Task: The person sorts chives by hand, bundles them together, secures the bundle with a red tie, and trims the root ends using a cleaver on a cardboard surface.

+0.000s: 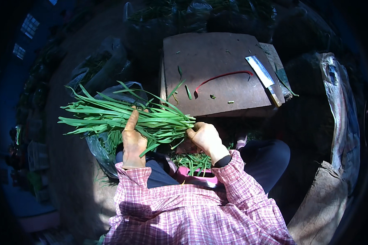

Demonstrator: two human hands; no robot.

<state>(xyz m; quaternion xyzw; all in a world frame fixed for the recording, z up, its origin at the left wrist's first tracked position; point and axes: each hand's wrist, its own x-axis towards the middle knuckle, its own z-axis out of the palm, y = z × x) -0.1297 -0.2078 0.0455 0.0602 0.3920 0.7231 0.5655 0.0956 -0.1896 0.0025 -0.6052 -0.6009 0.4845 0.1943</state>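
Observation:
A bunch of long, flat green leaves with pale stem ends, which look like garlic chives (110, 116), lies across both hands above my lap. My left hand (134, 141) is closed round the bunch near its middle, thumb on top; the other fingers are partly hidden by the leaves. At the pale stem ends, my right hand (206, 139) pinches the bunch. The leaf tips fan out to the left. Below the hands, between my legs, a pink tub (210, 179) has loose green leaves on it.
Ahead stands a brown board (216, 53) bearing a cleaver (261, 72), a red strip (221, 76) and leaf scraps. An open clear plastic bag (100, 149) of greens is at my left. Sacking (321, 200) lies at the right; more bagged greens (171, 14) are at the back.

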